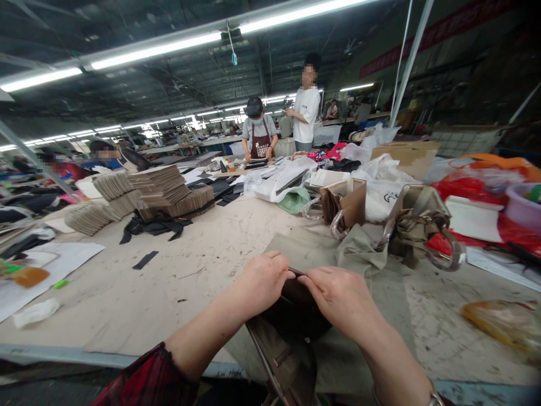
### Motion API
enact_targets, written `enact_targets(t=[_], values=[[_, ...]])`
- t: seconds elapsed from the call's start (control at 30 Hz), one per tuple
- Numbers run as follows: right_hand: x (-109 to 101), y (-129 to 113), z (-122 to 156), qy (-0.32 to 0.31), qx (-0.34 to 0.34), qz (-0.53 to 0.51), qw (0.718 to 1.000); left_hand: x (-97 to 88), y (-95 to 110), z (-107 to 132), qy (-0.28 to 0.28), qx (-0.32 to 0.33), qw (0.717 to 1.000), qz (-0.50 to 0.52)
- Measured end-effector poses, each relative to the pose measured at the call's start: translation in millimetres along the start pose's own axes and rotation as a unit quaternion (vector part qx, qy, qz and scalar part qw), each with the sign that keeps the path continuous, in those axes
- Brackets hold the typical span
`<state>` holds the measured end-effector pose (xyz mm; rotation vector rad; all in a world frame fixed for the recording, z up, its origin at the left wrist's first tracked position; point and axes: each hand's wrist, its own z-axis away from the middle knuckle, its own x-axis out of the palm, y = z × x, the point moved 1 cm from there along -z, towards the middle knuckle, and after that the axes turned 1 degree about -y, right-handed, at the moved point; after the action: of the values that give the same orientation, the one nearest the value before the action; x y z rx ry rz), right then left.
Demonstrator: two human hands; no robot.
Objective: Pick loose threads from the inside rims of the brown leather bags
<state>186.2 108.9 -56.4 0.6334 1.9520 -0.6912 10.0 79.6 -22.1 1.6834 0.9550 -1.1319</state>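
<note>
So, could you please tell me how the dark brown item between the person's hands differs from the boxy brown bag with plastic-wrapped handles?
The dark brown item is pinched at its upper edge by the left hand and right hand, while the boxy brown bag stands untouched farther back. The item looks nearly black in places; the bag is a lighter brown. Plastic-wrapped handles show on the bag, none on the item. Both are brown.
</note>
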Motion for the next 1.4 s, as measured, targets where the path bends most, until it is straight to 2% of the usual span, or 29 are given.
enact_targets(t=[0.3, 0.6, 0.73, 0.9, 1.13, 1.4], values=[[-6.5, 0.9, 6.8, 0.005, 0.017, 0.024, 1.0, -0.9, 6.2, -2.6, -0.023, 0.029, 0.999, -0.018], [-10.9, -9.7, 6.8, 0.005, 0.008, 0.031, 0.999, -5.5, 1.0, 13.5, -0.002, 0.034, 0.996, 0.079], [-11.1, -7.8, 7.5, 0.014, 0.014, 0.031, 0.999, -10.0, 3.8, 20.4, 0.018, 0.008, 0.995, 0.095], [-14.1, -6.1, 8.4, 0.009, 0.021, 0.034, 0.999, -8.1, 3.3, 25.0, 0.007, -0.053, 0.998, 0.038], [-19.8, 0.2, 14.1, 0.012, 0.024, 0.05, 0.998, -0.9, 0.0, 10.5, 0.02, -0.033, 0.999, 0.034], [-21.8, 9.1, 16.6, -0.005, 0.049, 0.052, 0.997, 6.6, 4.9, -5.4, 0.033, -0.05, 0.998, -0.015]])
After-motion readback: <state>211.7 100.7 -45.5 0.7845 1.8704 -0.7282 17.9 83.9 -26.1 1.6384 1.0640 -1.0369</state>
